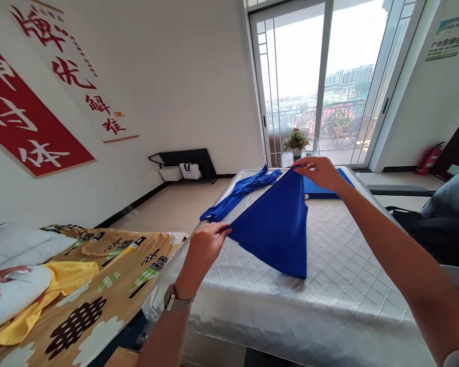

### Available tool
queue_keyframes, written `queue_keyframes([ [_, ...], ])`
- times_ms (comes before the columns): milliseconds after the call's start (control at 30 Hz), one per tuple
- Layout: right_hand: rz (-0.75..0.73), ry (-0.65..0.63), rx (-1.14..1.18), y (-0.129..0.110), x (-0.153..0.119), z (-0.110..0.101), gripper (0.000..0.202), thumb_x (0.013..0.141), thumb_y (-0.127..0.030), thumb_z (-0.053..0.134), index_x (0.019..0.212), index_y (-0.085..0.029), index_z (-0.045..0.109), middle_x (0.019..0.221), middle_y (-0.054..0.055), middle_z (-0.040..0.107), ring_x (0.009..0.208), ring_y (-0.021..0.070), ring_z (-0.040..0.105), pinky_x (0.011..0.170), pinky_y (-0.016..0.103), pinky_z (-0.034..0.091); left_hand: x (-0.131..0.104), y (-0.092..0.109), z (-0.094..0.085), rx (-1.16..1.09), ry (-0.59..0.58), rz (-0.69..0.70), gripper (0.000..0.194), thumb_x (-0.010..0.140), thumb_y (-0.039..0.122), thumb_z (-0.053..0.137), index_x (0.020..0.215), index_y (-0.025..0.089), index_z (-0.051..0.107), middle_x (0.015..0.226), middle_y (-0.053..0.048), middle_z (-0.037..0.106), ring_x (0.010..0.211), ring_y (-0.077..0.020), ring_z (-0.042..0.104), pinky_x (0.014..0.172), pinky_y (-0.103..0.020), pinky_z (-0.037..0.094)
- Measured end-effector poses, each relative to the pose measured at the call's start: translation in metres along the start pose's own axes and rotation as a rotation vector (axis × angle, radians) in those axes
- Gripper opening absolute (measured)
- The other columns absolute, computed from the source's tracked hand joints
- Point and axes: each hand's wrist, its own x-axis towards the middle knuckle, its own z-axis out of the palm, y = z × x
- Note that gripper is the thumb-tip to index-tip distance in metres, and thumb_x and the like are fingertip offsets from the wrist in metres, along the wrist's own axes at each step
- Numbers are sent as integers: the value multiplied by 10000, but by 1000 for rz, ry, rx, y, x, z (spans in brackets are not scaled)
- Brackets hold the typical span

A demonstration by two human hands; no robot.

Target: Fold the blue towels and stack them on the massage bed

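A piece of blue cloth (277, 224) hangs between my two hands, its upper edge drawn tight on a slant. My left hand (208, 244) pinches the lower left corner, and a watch sits on that wrist. Farther off and higher, my right hand (319, 171) pinches the top corner between thumb and fingers. Under the cloth lies the silver quilted cover (340, 244) of a bed or table. A crumpled blue cloth (240, 193) lies along its left side. At the far right end rests a flat, folded blue cloth (325, 188), partly hidden behind my right hand and forearm.
On the left is a bed with a patterned brown sheet (118, 270). Another person's hands (3, 278) touch a white pillow beside yellow fabric (69, 278). A potted plant (296, 140) stands before the glass door. Dark bags (436, 224) sit at the right.
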Motion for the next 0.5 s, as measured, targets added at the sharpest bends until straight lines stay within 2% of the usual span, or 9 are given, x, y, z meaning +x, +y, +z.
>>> queue_keyframes([
  [100,98,165,-8,0,-8,-36,247,821,-402,774,989,-225,812,849,15,749,725,146,639,721,311,554,21,44,-31,-46,47,76,330,875,545,609,927,261,769,940,-45,786,892,-277,725,869,-408,555],
  [233,214,299,187,8,-25,-72,317,790,-381,825,1025,-173,782,752,11,693,582,119,600,581,292,555,41,106,-57,-194,26,87,387,843,583,663,915,215,757,849,-22,755,807,-218,697,802,-368,565],
  [300,211,379,289,11,-32,-88,311,791,-363,836,1026,-174,762,796,17,699,603,126,634,593,301,591,48,135,-62,-293,-10,113,390,831,564,697,907,185,748,822,-22,731,816,-211,690,804,-381,566],
  [400,192,512,364,14,-38,-110,275,799,-310,837,1019,-176,738,875,25,713,699,138,695,713,320,638,54,173,-58,-455,-106,146,384,811,540,738,887,164,732,793,-21,695,859,-227,693,819,-427,572],
  [500,174,624,354,15,-32,-127,242,830,-263,807,1023,-148,716,923,38,716,738,128,707,817,332,630,56,199,-48,-564,-174,172,381,801,533,750,869,160,709,776,-18,678,848,-231,702,791,-437,584],
])
